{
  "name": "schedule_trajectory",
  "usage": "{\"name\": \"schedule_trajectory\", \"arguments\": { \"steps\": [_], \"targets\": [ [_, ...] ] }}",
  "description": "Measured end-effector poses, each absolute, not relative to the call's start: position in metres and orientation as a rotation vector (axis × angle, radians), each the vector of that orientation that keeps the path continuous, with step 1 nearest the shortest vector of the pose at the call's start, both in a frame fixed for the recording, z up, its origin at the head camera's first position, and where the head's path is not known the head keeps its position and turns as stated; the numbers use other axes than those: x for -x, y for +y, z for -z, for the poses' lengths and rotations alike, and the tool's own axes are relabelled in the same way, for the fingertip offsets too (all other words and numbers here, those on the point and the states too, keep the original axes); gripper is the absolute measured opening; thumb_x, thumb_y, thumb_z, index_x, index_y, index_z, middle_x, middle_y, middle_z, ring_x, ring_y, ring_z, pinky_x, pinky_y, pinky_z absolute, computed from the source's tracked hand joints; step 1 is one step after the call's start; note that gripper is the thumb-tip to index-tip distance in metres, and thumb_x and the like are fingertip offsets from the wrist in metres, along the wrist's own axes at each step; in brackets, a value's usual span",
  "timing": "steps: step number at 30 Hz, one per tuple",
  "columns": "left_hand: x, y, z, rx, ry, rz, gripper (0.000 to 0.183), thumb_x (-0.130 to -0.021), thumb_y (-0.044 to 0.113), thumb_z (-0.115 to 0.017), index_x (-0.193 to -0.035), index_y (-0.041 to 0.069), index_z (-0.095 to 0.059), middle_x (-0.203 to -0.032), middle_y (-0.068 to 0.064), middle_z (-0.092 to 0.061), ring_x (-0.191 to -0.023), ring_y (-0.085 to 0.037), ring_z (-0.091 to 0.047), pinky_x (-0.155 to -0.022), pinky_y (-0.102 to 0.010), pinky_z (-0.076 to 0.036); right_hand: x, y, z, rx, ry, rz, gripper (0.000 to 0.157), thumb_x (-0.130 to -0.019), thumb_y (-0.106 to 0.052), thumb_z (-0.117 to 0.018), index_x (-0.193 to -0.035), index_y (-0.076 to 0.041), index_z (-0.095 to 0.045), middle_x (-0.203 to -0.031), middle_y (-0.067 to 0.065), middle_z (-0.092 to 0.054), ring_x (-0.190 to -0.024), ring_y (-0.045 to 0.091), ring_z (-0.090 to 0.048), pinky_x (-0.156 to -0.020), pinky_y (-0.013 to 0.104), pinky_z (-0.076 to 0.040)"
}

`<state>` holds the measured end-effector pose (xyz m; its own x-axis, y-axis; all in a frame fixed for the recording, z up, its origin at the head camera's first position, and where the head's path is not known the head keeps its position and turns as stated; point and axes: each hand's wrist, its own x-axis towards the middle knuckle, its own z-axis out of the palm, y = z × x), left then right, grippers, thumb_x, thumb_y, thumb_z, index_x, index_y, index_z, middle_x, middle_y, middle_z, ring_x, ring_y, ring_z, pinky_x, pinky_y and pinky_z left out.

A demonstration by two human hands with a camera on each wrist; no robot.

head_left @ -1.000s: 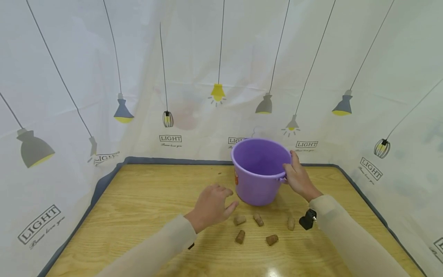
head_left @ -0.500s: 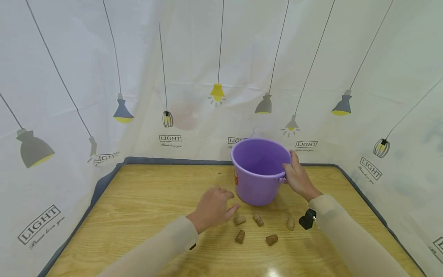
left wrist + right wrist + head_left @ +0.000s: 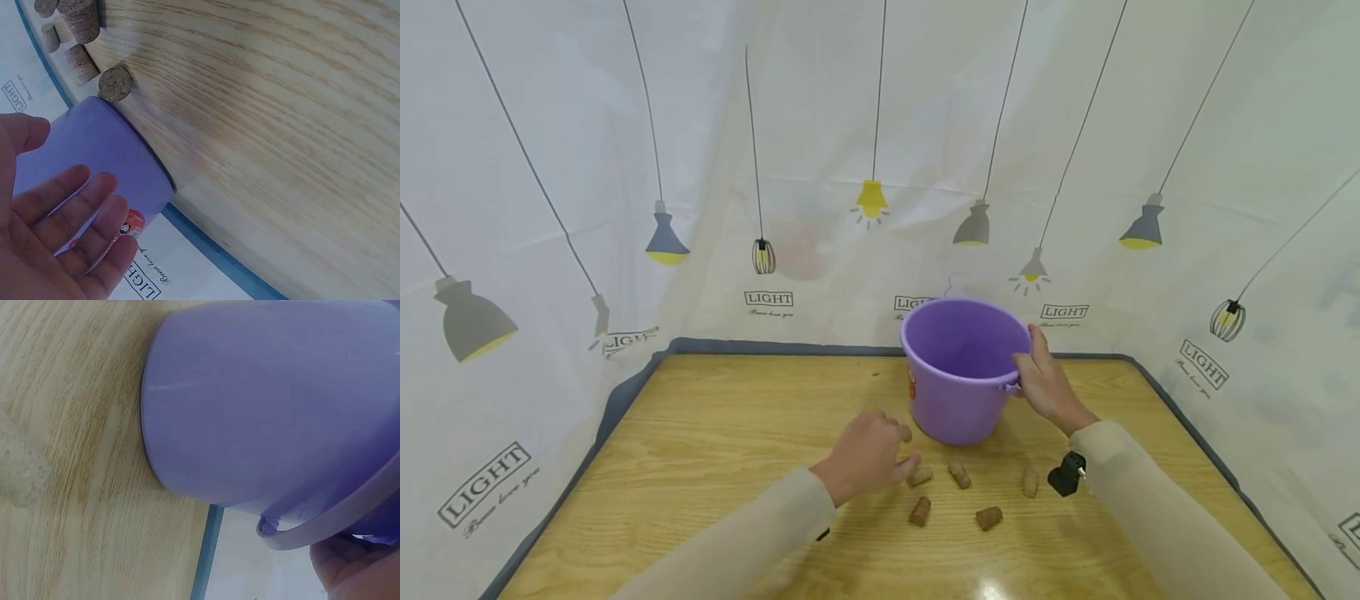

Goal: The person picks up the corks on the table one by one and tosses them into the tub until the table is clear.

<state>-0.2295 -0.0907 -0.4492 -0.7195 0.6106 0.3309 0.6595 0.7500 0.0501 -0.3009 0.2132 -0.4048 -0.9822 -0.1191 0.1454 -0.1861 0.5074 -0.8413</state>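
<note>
Bucket (image 3: 958,408), purple and smooth, is seated on the worktop (image 3: 737,425) behind five corks (image 3: 958,475), its rim (image 3: 951,377) pinched by the right grip (image 3: 1049,385). The left grip (image 3: 863,454) is held spread near one cork (image 3: 920,476). A red sticker (image 3: 132,222) in the left wrist view is hidden from the right, where the curved handle (image 3: 340,517) is shown.

Pale cork (image 3: 921,477) partly covered by the left hand (image 3: 867,454)
Its fingers partly hide the red sticker (image 3: 134,222) on the bucket (image 3: 958,408) in the left wrist view. The right wrist view cuts off part of the bucket, the right hand (image 3: 359,572) and a blurred cork (image 3: 22,462). The near edge of the table (image 3: 700,433) is cropped from the head view; toward its far edge, a dark speck (image 3: 876,374) is too small to identify.
</note>
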Motion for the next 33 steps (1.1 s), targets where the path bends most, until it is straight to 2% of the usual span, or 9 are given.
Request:
{"name": "schedule_trajectory", "arguments": {
  "steps": [5, 9, 12, 15, 19, 23, 28, 33],
  "targets": [
    [0.229, -0.089, 0.449, 0.99, -2.722, 0.194, 0.033, -0.094, 0.04, -0.072, -0.106, 0.011, -0.079, -0.1, -0.002, -0.078, -0.093, -0.022, -0.07, -0.088, -0.04, -0.058, 0.3, 0.213, 0.405, -0.273, -2.659, -1.491, 0.069, -0.108, -0.031, -0.03, -0.165, -0.012, 0.006, -0.121, 0.03, -0.052, -0.082, 0.019, -0.06, -0.076, 0.028, -0.059],
    [0.228, -0.086, 0.45, 0.997, -2.788, 0.17, 0.032, -0.095, 0.041, -0.07, -0.104, 0.011, -0.079, -0.098, -0.002, -0.077, -0.093, -0.021, -0.07, -0.089, -0.04, -0.057, 0.3, 0.213, 0.405, -0.272, -2.663, -1.487, 0.07, -0.108, -0.032, -0.029, -0.165, -0.012, 0.007, -0.112, 0.026, -0.053, -0.082, 0.02, -0.059, -0.076, 0.029, -0.059],
    [0.228, -0.084, 0.451, 0.998, -2.808, 0.133, 0.032, -0.095, 0.043, -0.069, -0.1, 0.012, -0.079, -0.092, 0.0, -0.076, -0.09, -0.02, -0.069, -0.086, -0.038, -0.057, 0.3, 0.214, 0.405, -0.282, -2.667, -1.485, 0.069, -0.109, -0.032, -0.028, -0.164, -0.012, 0.008, -0.117, 0.027, -0.053, -0.085, 0.022, -0.06, -0.078, 0.03, -0.059],
    [0.228, -0.083, 0.451, 1.006, -2.803, 0.111, 0.03, -0.094, 0.044, -0.069, -0.086, 0.016, -0.075, -0.077, 0.004, -0.07, -0.081, -0.017, -0.066, -0.078, -0.036, -0.056, 0.301, 0.214, 0.405, -0.284, -2.669, -1.485, 0.07, -0.108, -0.033, -0.028, -0.164, -0.013, 0.008, -0.12, 0.029, -0.052, -0.087, 0.024, -0.059, -0.079, 0.032, -0.059],
    [0.229, -0.082, 0.453, 1.022, -2.807, 0.135, 0.041, -0.095, 0.046, -0.069, -0.065, 0.02, -0.057, -0.058, 0.008, -0.05, -0.064, -0.012, -0.053, -0.066, -0.032, -0.049, 0.301, 0.214, 0.404, -0.285, -2.668, -1.495, 0.07, -0.109, -0.033, -0.029, -0.164, -0.013, 0.008, -0.123, 0.031, -0.051, -0.089, 0.026, -0.06, -0.08, 0.032, -0.059],
    [0.23, -0.08, 0.457, 1.023, -2.82, 0.153, 0.049, -0.095, 0.047, -0.069, -0.06, 0.022, -0.046, -0.054, 0.01, -0.04, -0.058, -0.01, -0.045, -0.063, -0.03, -0.045, 0.302, 0.214, 0.404, -0.292, -2.657, -1.513, 0.07, -0.109, -0.032, -0.029, -0.164, -0.013, 0.008, -0.125, 0.032, -0.05, -0.09, 0.026, -0.06, -0.08, 0.03, -0.06],
    [0.227, -0.078, 0.455, 1.016, -2.823, 0.15, 0.052, -0.095, 0.044, -0.069, -0.058, 0.021, -0.043, -0.052, 0.011, -0.036, -0.052, -0.008, -0.039, -0.057, -0.028, -0.041, 0.303, 0.214, 0.405, -0.292, -2.657, -1.506, 0.069, -0.109, -0.031, -0.029, -0.165, -0.013, 0.007, -0.107, 0.025, -0.053, -0.085, 0.024, -0.059, -0.077, 0.03, -0.06],
    [0.226, -0.077, 0.458, 1.017, -2.812, 0.159, 0.054, -0.096, 0.043, -0.069, -0.056, 0.02, -0.04, -0.05, 0.011, -0.032, -0.049, -0.007, -0.033, -0.052, -0.026, -0.037, 0.303, 0.214, 0.406, -0.295, -2.651, -1.508, 0.069, -0.109, -0.031, -0.03, -0.165, -0.013, 0.007, -0.108, 0.024, -0.053, -0.084, 0.024, -0.059, -0.076, 0.03, -0.06]
  ]
}}
